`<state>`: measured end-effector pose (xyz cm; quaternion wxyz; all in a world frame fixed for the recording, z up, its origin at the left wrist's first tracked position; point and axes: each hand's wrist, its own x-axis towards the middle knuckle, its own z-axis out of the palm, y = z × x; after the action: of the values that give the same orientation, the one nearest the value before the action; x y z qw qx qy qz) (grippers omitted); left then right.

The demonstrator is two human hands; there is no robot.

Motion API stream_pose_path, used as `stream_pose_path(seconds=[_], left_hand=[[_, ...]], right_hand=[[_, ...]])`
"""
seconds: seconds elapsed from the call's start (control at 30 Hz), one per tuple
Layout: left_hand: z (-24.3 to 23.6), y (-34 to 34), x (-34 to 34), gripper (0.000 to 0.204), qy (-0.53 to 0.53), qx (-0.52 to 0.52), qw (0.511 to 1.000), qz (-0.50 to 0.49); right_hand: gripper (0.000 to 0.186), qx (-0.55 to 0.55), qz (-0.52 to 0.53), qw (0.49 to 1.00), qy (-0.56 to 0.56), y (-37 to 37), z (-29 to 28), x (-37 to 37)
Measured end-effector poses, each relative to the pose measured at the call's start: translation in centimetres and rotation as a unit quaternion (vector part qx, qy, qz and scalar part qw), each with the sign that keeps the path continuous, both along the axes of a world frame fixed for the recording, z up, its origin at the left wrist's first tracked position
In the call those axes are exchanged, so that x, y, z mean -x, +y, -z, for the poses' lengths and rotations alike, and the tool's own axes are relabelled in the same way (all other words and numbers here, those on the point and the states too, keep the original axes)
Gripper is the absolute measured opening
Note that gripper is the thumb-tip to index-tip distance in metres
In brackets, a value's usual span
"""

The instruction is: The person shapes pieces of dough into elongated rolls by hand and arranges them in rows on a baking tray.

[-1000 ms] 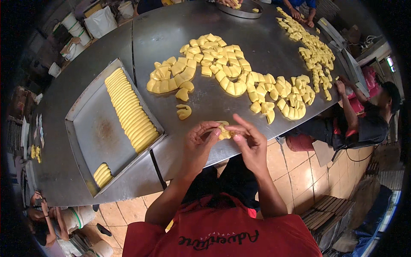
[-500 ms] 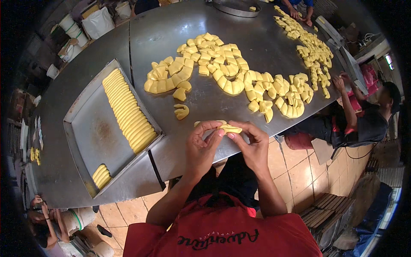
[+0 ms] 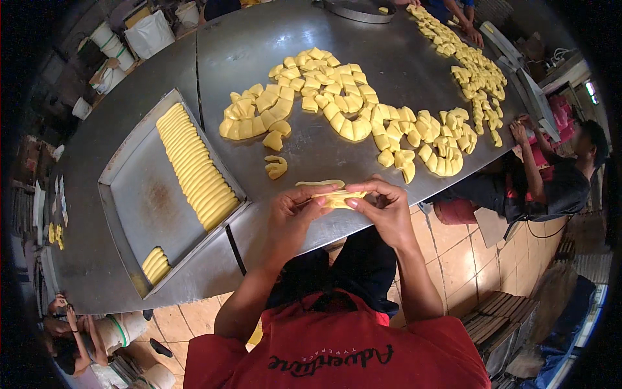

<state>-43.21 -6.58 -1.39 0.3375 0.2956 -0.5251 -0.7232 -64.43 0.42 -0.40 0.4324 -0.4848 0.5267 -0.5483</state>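
Between my two hands, over the table's front edge, a yellow dough piece [image 3: 335, 199] is stretched out sideways. Its left end is pinched in the fingers of my left hand [image 3: 295, 214]. My right hand [image 3: 385, 211] grips the other end between thumb and fingers. A thin dough strip [image 3: 321, 183] lies on the metal just behind my fingers. Farther back, a folded dough piece [image 3: 276, 167] rests alone. A winding mass of cut dough pieces [image 3: 353, 129] spreads behind it. To the left, a metal tray [image 3: 139, 194] holds a long row of dough sticks [image 3: 194, 165] and a short group [image 3: 155, 265].
The steel table [image 3: 240, 32] has a seam left of middle. More dough pieces [image 3: 476, 78] lie at the far right, near a co-worker's hand [image 3: 473, 32]. A round pan [image 3: 356, 11] sits at the back. Another person [image 3: 570, 168] is at the right edge.
My hands have drawn slightly apart, and the dough between them is longer and flatter. The view has shifted a little. At the far right, the co-worker's hands have moved.
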Motion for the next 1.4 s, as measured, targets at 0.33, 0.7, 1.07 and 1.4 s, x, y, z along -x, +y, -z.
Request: stream_pose_path(seconds=[0.33,0.7,1.07,1.4], left_hand=[[0.0,-0.1,-0.4,0.026,-0.088,0.066,0.993,-0.032],[-1.0,0.8,-1.4,0.027,-0.082,0.054,0.995,-0.007],[-1.0,2.2,-2.3,0.014,-0.224,0.304,0.925,-0.041],[-0.8,-0.5,-2.8,0.019,-0.204,0.114,0.972,-0.004]], right_hand=[[0.017,-0.037,0.017,0.995,0.087,0.5,0.5,-0.2],[0.034,0.07,-0.005,0.967,0.245,0.6,-0.3,-1.9],[0.018,-0.09,-0.118,0.987,0.068,0.6,0.4,-0.9],[0.024,-0.017,-0.165,0.947,0.276,-0.8,-2.3,-0.3]])
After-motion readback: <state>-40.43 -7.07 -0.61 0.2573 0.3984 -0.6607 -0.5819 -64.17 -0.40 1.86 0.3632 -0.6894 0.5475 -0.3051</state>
